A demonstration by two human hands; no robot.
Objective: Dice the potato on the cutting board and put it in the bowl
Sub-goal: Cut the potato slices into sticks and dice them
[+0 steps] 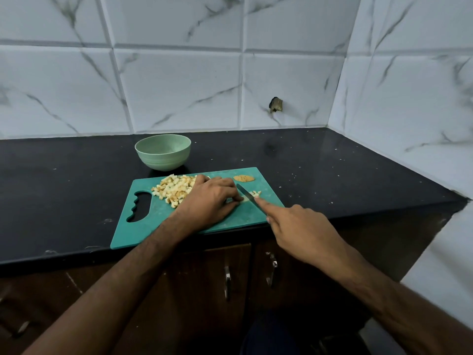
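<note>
Black speckled stone worktop point(320, 170), glossy, set into a corner of white tiles veined in grey like marble point(179, 85); one tile behind the board carries a small dark chipped hole point(276, 104). Dark wooden cabinet doors with metal handles point(227, 280) run below the worktop's front edge.

Landmark: a teal plastic cutting board point(158, 216), rectangular with rounded corners, scuffed, with a wavy-edged grip cut-out at its left end; its near edge overhangs the worktop's front.

Just behind the board stands a pale green bowl point(163, 151), round, matt and faintly ribbed; nothing shows inside it.

On the board's far left part lies a heap of pale yellow potato cubes point(174, 190). A few more cubes point(255, 193) lie to the right of the knife blade, and a flat brown peel-side scrap point(244, 178) rests near the far right corner.

Left hand point(210, 201), over the board's middle, fingers curled, pinning a thin potato strip point(243, 199).

Right hand point(302, 231), at the board's near right corner, grips a knife point(247, 195), forefinger stretched along the narrow steel blade.
</note>
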